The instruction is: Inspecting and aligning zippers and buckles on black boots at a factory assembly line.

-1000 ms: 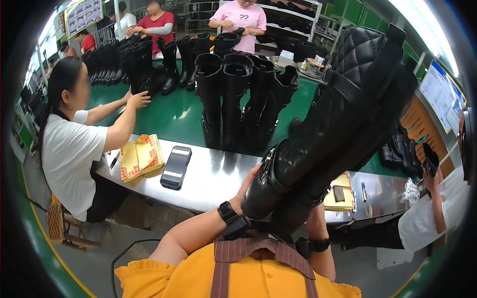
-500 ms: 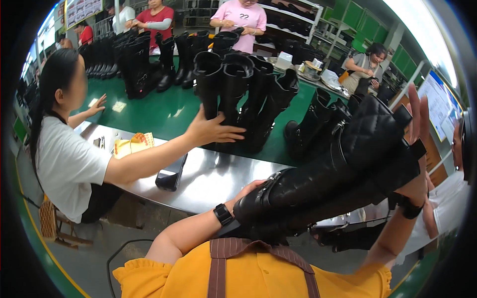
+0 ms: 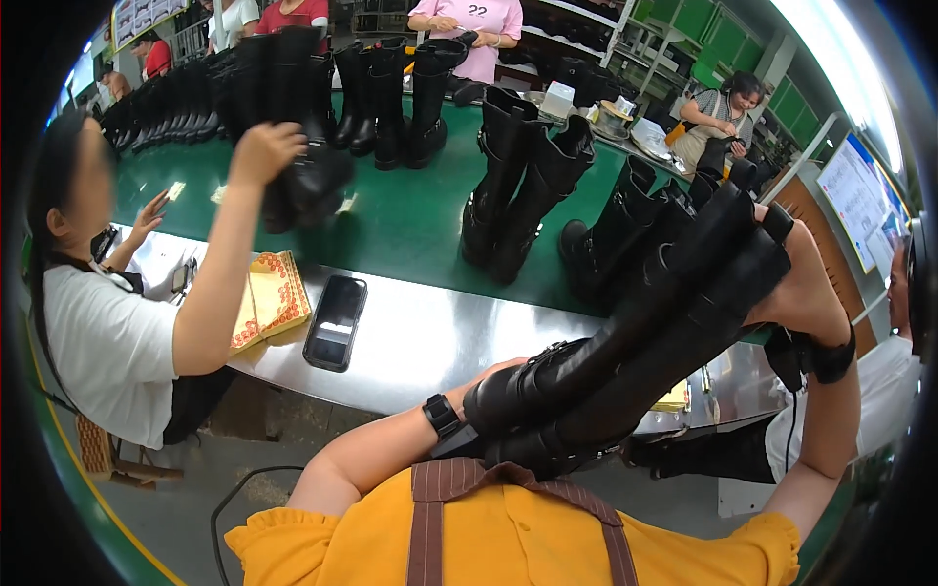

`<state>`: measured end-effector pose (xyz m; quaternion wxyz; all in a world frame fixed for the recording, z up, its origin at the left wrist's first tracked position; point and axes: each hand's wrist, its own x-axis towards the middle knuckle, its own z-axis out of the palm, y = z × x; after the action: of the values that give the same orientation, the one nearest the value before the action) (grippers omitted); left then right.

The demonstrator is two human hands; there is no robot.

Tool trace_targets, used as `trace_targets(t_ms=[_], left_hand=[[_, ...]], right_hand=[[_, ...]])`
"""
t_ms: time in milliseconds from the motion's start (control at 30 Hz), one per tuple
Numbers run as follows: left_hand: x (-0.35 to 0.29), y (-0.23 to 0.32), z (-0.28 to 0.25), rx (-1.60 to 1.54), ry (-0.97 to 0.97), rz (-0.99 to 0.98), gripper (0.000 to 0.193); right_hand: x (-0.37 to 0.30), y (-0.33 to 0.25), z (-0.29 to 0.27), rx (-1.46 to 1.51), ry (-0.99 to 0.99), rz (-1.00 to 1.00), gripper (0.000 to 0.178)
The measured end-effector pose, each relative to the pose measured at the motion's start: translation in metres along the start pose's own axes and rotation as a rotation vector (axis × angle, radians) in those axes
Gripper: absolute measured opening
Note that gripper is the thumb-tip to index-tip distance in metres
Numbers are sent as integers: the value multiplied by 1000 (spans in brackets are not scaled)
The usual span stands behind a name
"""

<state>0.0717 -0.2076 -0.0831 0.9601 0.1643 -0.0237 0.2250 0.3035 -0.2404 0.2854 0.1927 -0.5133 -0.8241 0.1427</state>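
- My left hand point(image 3: 481, 380) holds the foot end of the black boots point(image 3: 611, 344); my right hand point(image 3: 796, 280) grips their tops, fingers partly hidden.
- The pair slants before me, near the steel table edge point(image 3: 420, 314).
- I judge this a steadying step; the next move calls for support at both ends.
- Beyond, other boots point(image 3: 500, 168) stand on the green tabletop point(image 3: 391, 225).

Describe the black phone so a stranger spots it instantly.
The green tabletop has a shiny metal strip along its near side. There lies the black rectangular phone, right of the yellow, red-patterned paper pad; its glossy screen sets it apart.
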Motion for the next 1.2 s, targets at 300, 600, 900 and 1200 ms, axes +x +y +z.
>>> trace_targets(t_ms=[300,600,900,1200], left_hand=[[-41,72,-1,278,486,153,48],[-72,115,-40,174,677,485,38],[-76,125,-43,102,664,424,26],[-70,128,-42,160,735,329,24]], right_hand=[[53,9,-168,-499,931,77,65],[262,72,-130,-134,1066,-377,22],[490,223,89,-428,688,504,58],[563,300,134,-422,454,293,29]])
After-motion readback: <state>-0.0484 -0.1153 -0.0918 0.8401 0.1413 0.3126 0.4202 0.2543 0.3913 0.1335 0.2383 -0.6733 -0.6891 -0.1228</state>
